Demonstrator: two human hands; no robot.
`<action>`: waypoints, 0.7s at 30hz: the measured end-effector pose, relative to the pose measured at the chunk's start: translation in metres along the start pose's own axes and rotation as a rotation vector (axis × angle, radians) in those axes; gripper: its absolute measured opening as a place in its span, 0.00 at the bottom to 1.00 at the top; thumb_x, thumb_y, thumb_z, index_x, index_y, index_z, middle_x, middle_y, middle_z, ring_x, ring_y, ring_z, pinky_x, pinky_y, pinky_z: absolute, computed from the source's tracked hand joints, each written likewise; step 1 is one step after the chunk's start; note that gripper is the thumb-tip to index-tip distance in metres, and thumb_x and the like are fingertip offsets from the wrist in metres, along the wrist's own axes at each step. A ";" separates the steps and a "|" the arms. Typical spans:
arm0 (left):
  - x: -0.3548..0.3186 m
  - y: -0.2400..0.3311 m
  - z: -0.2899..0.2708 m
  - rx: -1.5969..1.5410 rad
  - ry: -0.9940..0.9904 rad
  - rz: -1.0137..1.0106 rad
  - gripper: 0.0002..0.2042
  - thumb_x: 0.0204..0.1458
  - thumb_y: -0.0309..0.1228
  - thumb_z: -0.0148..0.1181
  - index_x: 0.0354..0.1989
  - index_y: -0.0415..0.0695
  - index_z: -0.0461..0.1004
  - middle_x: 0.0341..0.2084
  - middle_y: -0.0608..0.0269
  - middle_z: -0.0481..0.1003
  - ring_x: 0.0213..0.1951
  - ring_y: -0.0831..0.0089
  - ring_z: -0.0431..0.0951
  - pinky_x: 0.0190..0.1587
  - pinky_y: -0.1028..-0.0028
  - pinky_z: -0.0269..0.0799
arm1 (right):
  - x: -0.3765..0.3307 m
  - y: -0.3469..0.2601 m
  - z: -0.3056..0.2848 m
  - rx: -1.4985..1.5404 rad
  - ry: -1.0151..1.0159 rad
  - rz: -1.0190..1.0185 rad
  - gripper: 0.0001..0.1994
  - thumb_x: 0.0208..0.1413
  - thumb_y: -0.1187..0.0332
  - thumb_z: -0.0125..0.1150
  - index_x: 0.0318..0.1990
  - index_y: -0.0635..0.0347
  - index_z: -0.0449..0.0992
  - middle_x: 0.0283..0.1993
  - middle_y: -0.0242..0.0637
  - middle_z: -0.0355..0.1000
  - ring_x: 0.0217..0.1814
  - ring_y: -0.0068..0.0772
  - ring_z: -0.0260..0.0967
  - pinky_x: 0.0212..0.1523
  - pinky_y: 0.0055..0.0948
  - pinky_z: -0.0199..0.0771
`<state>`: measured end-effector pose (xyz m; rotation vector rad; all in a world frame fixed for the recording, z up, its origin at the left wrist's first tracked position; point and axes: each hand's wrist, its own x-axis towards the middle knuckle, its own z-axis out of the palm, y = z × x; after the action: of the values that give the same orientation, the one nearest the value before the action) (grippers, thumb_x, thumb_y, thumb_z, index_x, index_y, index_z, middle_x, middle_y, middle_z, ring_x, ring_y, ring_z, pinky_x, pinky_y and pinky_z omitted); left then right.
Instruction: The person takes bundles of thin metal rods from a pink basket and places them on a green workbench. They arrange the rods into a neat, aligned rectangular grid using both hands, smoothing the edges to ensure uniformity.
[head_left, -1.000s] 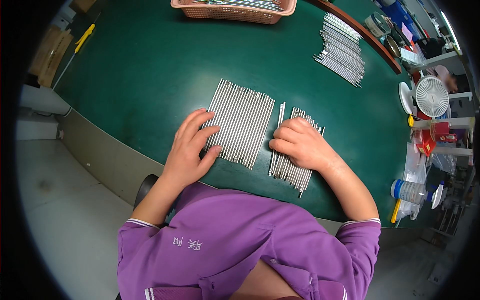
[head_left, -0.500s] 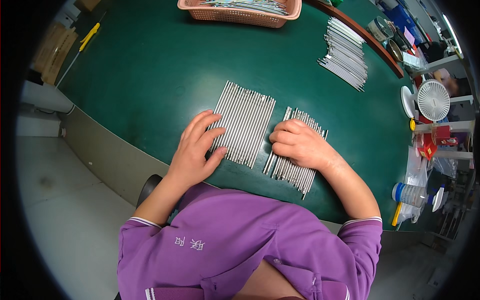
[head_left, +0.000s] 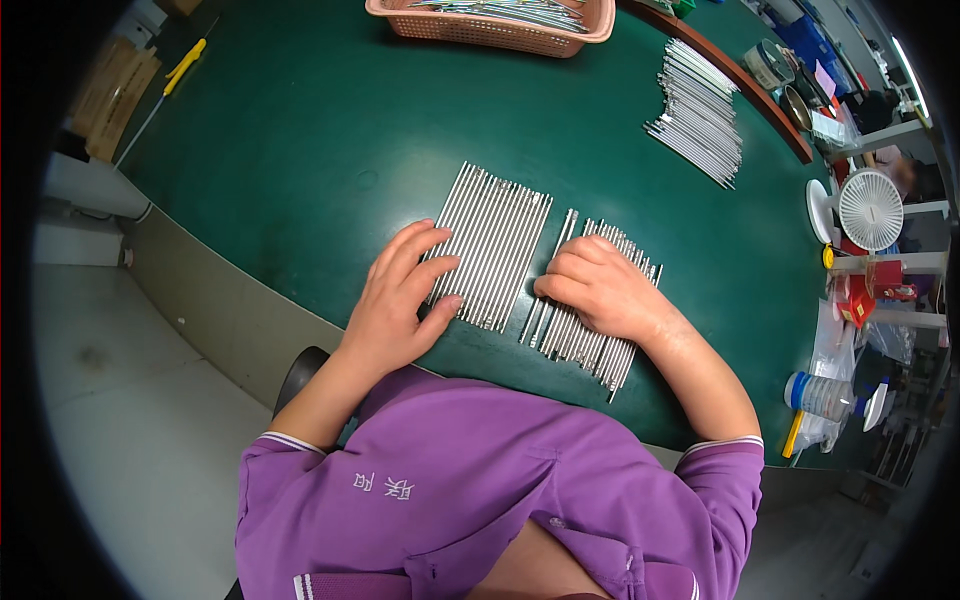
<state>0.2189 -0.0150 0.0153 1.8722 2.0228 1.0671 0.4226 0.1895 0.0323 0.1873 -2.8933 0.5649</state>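
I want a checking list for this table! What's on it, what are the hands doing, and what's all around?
Surface: green table, curved front edge.
Job's things: left rods, a neat flat row; right rods, a looser row beside it, one rod lying in the gap.
Clutter: pink basket with more rods; far rods; yellow-handled tool.
Hands: left hand flat, fingers on the left rods; right hand curled on the right rods. Neither grips anything.
Cables: nothing seen.
Surroundings: white fan, bottle, grey floor.

Silver rods [head_left: 495, 245], green table [head_left: 330, 130]
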 end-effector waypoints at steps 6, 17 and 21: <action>0.000 0.000 0.001 -0.004 0.003 0.002 0.18 0.46 0.26 0.65 0.48 0.40 0.74 0.58 0.51 0.68 0.64 0.47 0.64 0.63 0.54 0.61 | -0.001 0.001 -0.002 -0.022 0.029 -0.051 0.07 0.47 0.73 0.56 0.36 0.56 0.73 0.44 0.31 0.70 0.53 0.35 0.67 0.54 0.36 0.67; 0.000 -0.001 0.000 -0.005 -0.005 -0.001 0.18 0.47 0.27 0.65 0.48 0.41 0.74 0.58 0.52 0.68 0.64 0.48 0.64 0.63 0.54 0.61 | 0.009 0.004 -0.001 0.012 0.006 -0.105 0.08 0.48 0.73 0.56 0.37 0.57 0.73 0.45 0.31 0.71 0.55 0.37 0.67 0.55 0.37 0.67; 0.001 0.000 -0.002 -0.010 -0.009 0.001 0.18 0.47 0.27 0.65 0.48 0.41 0.74 0.58 0.52 0.68 0.64 0.48 0.64 0.63 0.54 0.61 | 0.009 -0.002 0.001 0.014 -0.031 -0.002 0.14 0.50 0.73 0.55 0.46 0.55 0.75 0.40 0.32 0.69 0.51 0.35 0.67 0.55 0.36 0.66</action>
<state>0.2181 -0.0150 0.0170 1.8703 2.0075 1.0651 0.4137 0.1869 0.0341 0.2026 -2.9197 0.5870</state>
